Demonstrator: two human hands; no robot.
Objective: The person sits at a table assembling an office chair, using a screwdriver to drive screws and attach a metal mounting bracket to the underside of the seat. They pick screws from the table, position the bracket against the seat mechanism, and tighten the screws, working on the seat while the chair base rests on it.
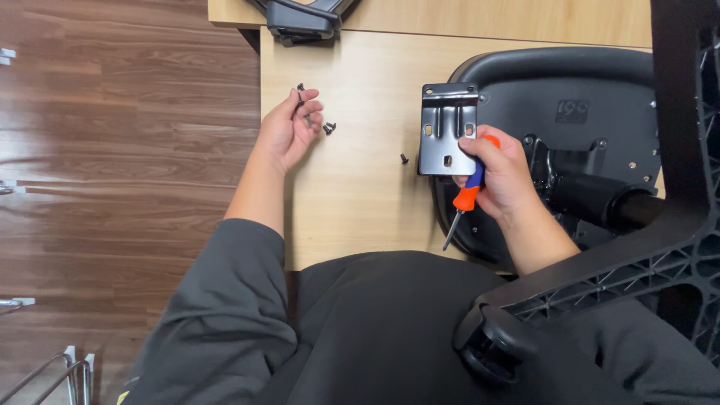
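Two hands share the work at a light wooden table [352, 210]. Left hand [289, 129]: fingers curled, pinching one dark screw [300, 90] between thumb and fingertips, just above a small cluster of loose screws [329, 128] lying on the tabletop. Another single screw [404, 158] lies apart from these, near the lower left corner of the metal bracket [447, 127].

Right hand [501, 174]: closed around a screwdriver [466, 196] with an orange and blue handle — its shaft points down and toward the person, away from the work — while the thumb and forefinger rest on the bracket's right edge. The bracket, a dark glossy plate with slots and round holes, sits on the left rim of the upturned black chair seat [555, 97]; the chair's base [675, 247] and one castor [491, 341] rise at lower right.

Doing this step well would, in all likelihood, depend on three things: keeping the bracket pressed flat so its holes stay lined up with those in the seat; setting the pinched screw upright in a hole and starting it by fingertip before any tool is used; and turning the screwdriver about in the palm — tip forward — only once the screw has caught. The lone screw near the plate could roll off unnoticed.
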